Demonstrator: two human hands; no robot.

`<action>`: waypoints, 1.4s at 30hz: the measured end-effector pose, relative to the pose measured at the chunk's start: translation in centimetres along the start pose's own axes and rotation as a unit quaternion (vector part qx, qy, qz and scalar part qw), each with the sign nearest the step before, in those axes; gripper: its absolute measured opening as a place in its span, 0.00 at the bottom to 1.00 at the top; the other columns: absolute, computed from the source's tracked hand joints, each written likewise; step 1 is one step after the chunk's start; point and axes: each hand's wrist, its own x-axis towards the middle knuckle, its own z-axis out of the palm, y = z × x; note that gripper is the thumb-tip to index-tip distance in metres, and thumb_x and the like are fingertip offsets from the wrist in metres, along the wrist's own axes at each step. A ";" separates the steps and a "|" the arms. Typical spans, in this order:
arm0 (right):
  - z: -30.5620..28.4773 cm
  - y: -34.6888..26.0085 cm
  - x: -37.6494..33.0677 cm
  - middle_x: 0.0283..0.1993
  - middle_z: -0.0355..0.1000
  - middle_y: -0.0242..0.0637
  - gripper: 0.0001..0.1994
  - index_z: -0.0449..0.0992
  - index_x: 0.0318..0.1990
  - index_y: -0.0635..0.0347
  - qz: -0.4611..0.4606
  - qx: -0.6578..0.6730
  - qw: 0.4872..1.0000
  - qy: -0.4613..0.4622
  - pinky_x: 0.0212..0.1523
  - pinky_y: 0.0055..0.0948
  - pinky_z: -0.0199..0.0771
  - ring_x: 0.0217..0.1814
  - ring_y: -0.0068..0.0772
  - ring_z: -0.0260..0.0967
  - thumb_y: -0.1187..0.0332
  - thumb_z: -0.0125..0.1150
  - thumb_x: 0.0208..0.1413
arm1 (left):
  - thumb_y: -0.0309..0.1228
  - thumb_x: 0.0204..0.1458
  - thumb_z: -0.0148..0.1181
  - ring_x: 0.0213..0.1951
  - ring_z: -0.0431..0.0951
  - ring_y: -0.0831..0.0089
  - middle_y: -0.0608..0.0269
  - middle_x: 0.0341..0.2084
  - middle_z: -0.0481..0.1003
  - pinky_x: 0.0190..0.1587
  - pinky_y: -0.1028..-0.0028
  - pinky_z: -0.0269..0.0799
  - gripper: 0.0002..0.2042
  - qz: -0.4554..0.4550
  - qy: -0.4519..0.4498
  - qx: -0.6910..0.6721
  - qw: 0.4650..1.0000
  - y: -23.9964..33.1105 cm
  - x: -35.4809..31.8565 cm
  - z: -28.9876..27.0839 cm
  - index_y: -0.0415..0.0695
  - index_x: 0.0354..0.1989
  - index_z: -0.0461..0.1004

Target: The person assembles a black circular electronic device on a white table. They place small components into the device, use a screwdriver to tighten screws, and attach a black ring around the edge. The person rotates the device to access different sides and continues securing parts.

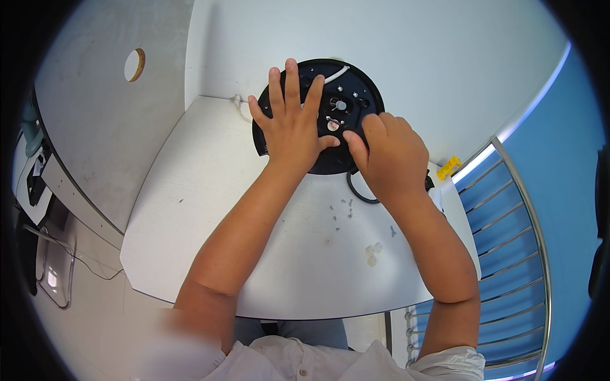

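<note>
In the head view, we saw a black, round, rimmed plate [349, 114] at the far edge of the white table [210, 159]. Its dark face bore a shiny silver knob [341, 105], a slim white strip [337, 75] and a small round white-and-red piece [333, 126]. Our left hand [290, 127] lay over its left half, fingers spread wide, gripping nothing. Our right hand [394, 152] curled its fingers at the right edge; we could not tell whether they held anything.
</note>
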 end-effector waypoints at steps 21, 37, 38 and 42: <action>-0.5 0.2 -0.2 0.27 0.66 0.32 0.19 0.63 0.33 0.55 0.034 -0.084 0.986 -0.139 0.24 0.30 0.61 0.27 0.31 0.66 0.55 0.66 0.49 | 0.49 0.17 0.80 0.71 0.36 0.52 0.53 0.71 0.40 0.59 0.35 0.41 0.53 0.000 0.015 -0.005 1.000 0.1 0.1 0.1 0.59 0.62 0.61; -0.5 0.0 -0.3 0.29 0.68 0.33 0.15 0.64 0.32 0.54 0.054 -0.073 0.985 -0.145 0.25 0.31 0.61 0.29 0.30 0.67 0.60 0.65 0.51 | 0.49 0.17 0.79 0.71 0.36 0.53 0.54 0.71 0.41 0.60 0.34 0.40 0.53 -0.007 0.005 -0.009 1.000 0.2 0.1 -0.2 0.59 0.62 0.61; -0.7 -0.1 -0.2 0.28 0.67 0.33 0.15 0.64 0.32 0.54 0.045 -0.028 0.992 -0.116 0.24 0.31 0.60 0.27 0.30 0.66 0.58 0.65 0.51 | 0.49 0.17 0.79 0.71 0.36 0.53 0.54 0.71 0.41 0.60 0.34 0.39 0.53 -0.007 0.004 0.000 1.000 0.2 0.1 -0.2 0.59 0.62 0.61; -1.2 -0.2 0.3 0.25 0.67 0.33 0.17 0.64 0.31 0.54 0.025 0.073 0.994 -0.073 0.23 0.31 0.60 0.23 0.33 0.66 0.54 0.63 0.53 | 0.48 0.18 0.79 0.71 0.36 0.53 0.54 0.71 0.39 0.60 0.34 0.40 0.54 -0.013 -0.014 -0.023 1.000 0.2 0.1 -0.5 0.59 0.63 0.60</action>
